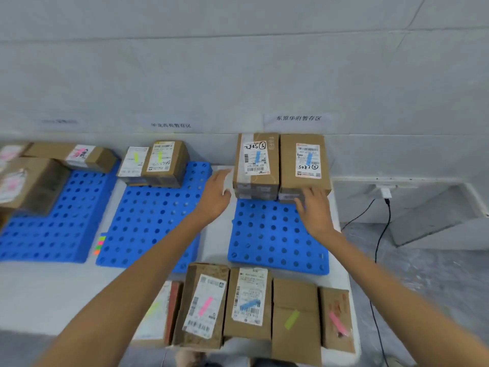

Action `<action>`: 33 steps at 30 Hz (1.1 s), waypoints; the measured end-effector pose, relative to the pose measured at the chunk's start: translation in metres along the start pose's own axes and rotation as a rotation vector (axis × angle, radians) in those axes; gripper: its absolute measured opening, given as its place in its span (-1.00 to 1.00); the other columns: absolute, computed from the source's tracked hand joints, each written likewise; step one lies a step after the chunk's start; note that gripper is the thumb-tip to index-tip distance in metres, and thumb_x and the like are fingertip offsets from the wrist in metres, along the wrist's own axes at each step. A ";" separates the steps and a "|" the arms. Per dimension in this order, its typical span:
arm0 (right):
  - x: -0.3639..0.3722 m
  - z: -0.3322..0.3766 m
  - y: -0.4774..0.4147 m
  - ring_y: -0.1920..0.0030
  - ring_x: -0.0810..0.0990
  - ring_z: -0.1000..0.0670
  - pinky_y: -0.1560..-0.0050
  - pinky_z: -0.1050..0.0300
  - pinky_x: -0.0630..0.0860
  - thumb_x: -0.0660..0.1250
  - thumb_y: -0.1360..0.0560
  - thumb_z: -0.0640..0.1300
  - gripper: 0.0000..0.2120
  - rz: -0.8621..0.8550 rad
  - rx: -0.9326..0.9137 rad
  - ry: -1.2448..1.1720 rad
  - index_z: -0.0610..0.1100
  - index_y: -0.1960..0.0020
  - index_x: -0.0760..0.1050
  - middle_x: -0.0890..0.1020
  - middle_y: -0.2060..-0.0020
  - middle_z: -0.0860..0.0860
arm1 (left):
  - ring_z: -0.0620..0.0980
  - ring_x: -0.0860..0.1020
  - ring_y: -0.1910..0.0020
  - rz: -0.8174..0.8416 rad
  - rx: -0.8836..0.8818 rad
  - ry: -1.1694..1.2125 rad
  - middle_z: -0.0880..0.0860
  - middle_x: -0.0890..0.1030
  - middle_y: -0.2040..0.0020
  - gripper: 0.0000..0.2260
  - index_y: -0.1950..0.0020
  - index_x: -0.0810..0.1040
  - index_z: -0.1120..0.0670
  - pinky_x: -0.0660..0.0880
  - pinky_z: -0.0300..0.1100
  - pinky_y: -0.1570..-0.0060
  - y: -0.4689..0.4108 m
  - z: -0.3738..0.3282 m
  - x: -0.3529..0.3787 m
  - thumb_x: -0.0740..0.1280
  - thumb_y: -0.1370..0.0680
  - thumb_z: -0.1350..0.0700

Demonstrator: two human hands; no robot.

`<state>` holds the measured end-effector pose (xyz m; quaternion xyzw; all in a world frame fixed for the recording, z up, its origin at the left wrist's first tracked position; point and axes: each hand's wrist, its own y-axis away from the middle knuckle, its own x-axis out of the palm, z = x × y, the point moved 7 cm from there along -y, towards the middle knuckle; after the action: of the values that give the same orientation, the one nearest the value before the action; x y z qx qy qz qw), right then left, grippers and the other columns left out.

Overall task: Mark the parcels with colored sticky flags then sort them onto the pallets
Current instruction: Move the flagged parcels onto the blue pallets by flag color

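Two blue-flagged boxes (pixel 256 165) stand at the back of the right pallet (pixel 277 242). Your left hand (pixel 215 193) is spread just beside them, holding nothing. Your right hand (pixel 315 210), fingers loose, touches the right box (pixel 304 154) at its front. Square both flush, edges aligned.

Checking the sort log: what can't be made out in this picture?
Head view:
- Leftmost wall sign: blurred, unreadable.
- Pink-flagged parcels on the left pallet: blurred, cut off by the left edge.
- Yellow-flagged near parcel: mostly hidden behind the left forearm.
- Sticky flag pad: too small to count its colours.
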<state>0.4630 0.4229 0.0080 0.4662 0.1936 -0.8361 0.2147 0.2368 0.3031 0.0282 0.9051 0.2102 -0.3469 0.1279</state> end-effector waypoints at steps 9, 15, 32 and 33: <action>0.109 0.162 0.171 0.04 0.59 -0.04 -0.08 -0.01 0.52 0.19 -0.58 -0.22 -0.81 0.703 -0.036 -0.515 -0.15 -0.10 0.56 0.63 0.01 -0.12 | 0.10 0.30 -0.41 0.007 -0.281 0.033 0.12 0.29 -0.45 -0.58 -0.46 0.25 0.13 0.31 -0.13 -0.28 0.181 0.156 -0.043 0.18 -0.60 0.27; 0.174 0.235 0.234 -0.22 0.49 -0.02 -0.18 0.18 0.41 0.14 -0.60 -0.18 -0.74 0.900 0.107 -0.514 -0.14 -0.25 0.46 0.49 -0.24 -0.04 | 0.19 0.36 -0.35 0.103 -0.593 -0.025 0.21 0.30 -0.43 -0.48 -0.50 0.14 0.13 0.35 0.04 -0.31 0.267 0.242 -0.038 0.23 -0.56 0.20; 0.228 0.300 0.272 -0.27 0.44 -0.01 -0.19 0.26 0.38 0.19 -0.57 -0.25 -0.67 0.617 0.382 -0.349 -0.15 -0.33 0.38 0.46 -0.26 -0.01 | 0.03 0.48 -0.22 0.336 -0.493 0.392 0.02 0.44 -0.23 -0.58 -0.36 0.42 0.11 0.48 -0.18 -0.19 0.308 0.285 -0.072 0.14 -0.54 0.39; 0.224 0.303 0.270 -0.26 0.45 -0.01 -0.16 0.28 0.40 0.19 -0.57 -0.25 -0.68 0.593 0.377 -0.375 -0.15 -0.32 0.39 0.47 -0.27 -0.02 | 0.05 0.47 -0.23 0.311 -0.477 0.396 0.05 0.44 -0.26 -0.58 -0.34 0.44 0.11 0.47 -0.18 -0.20 0.306 0.285 -0.079 0.14 -0.54 0.40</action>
<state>0.2913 -0.0005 -0.0704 0.3725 -0.1487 -0.8293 0.3891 0.1637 -0.0965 -0.0986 0.9206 0.1657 -0.0821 0.3439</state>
